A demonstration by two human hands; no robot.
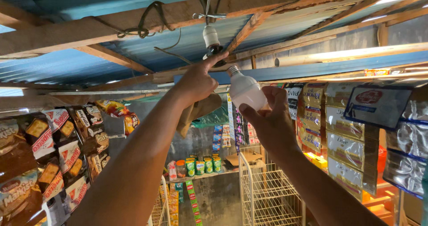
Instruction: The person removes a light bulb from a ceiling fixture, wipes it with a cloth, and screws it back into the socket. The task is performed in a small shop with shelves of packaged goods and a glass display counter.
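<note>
The right hand [267, 114] grips the white bulb [245, 91], fingers closed around its globe, screw base pointing up-left. The left hand [196, 81] holds a brown cloth [196, 112], fingertip touching the hanging socket [211, 39] just above.

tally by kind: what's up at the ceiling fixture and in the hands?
Hands: 2 (left hand, right hand)
White bulb: 1, in right hand
Lamp socket: 1, left fingers touching it
Brown cloth: 1, in left hand
Total: 5
</note>
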